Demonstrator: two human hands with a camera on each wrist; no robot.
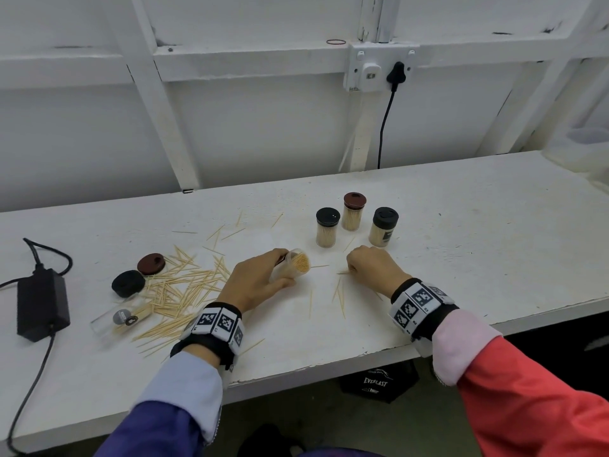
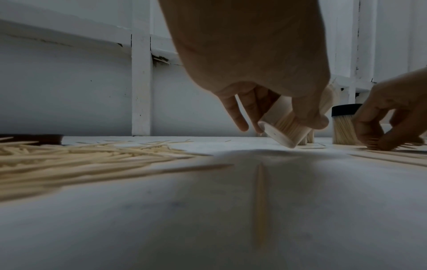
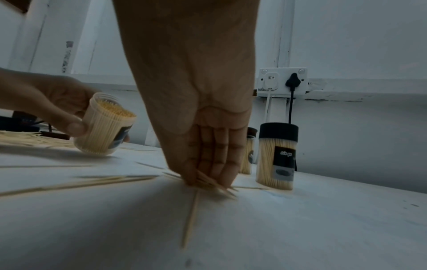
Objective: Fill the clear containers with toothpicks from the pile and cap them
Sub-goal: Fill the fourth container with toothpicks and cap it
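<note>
The left hand [image 1: 255, 281] is wrapped around an uncapped clear container [image 1: 293, 263] packed with toothpicks, holding it tilted with its open mouth toward the right hand [image 1: 374, 265] and its base edge low over the worktop [image 1: 478, 258], roughly midway between the front and back edges. The right hand has its fingertips [image 3: 208, 175] bunched down on the worktop, pinching a small cluster of toothpicks [image 3: 215, 184]. Three capped containers [image 1: 352, 212] stand just behind both hands, toward the back edge. The main pile [image 1: 184, 288] lies toward the left end, with an empty container [image 1: 115, 319] on its side and two loose caps [image 1: 140, 275] beside it. The open container looks nearly full, so the likeliest trouble is forcing more picks in: they may splay, jam across the mouth or spring out. The tilt is a second risk; if it leans further, the packed picks could slide out. The pinched cluster lies crossed rather than aligned, so some may drop on lifting. The right hand also sits near the capped containers and could knock one over.
</note>
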